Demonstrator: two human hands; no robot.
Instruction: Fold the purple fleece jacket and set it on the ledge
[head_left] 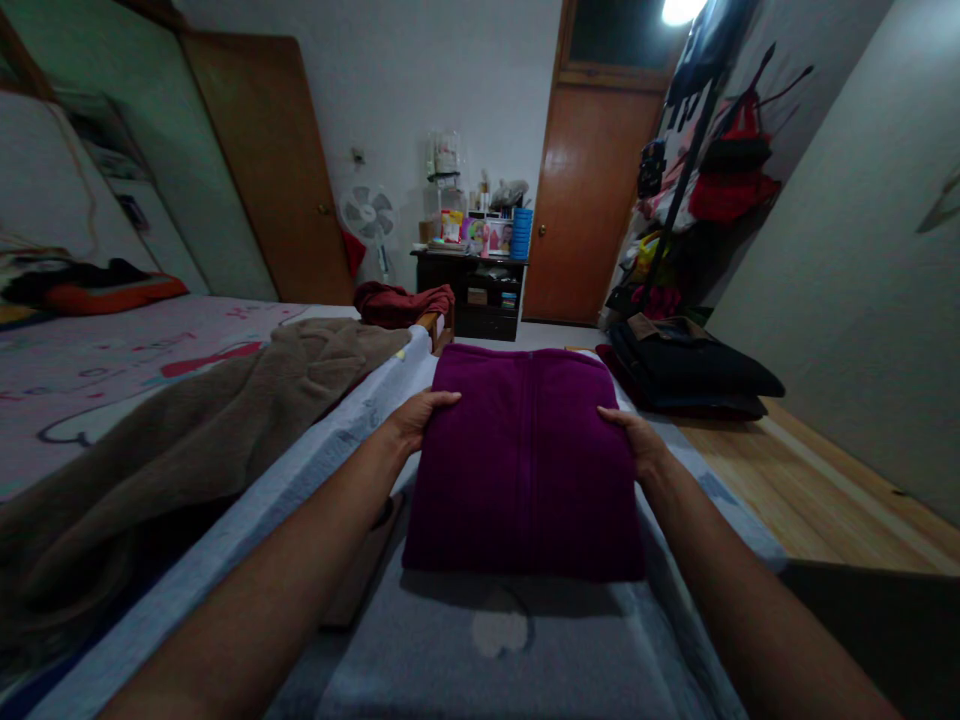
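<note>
A purple zip-front jacket (480, 470), folded into a neat block, is in front of me with its zip running down the middle. My left hand (421, 415) grips its left edge, thumb on top and the other fingers hidden beneath. On the right edge, my right hand (634, 437) holds it the same way, thumb over the top. Beneath the jacket lies a grey-blue sheet (420, 650) with a pale printed shape. A flat brown thing (356, 580) shows partly behind my left forearm; I cannot make out what it is.
Dark folded clothes (690, 365) are stacked at the right on a wooden surface (739, 470). A brown fleece garment (217, 420) spreads over the left bed. Further back are a reddish cloth (401, 303), a fan (369, 215), a dark cabinet (480, 325) and a door (581, 190).
</note>
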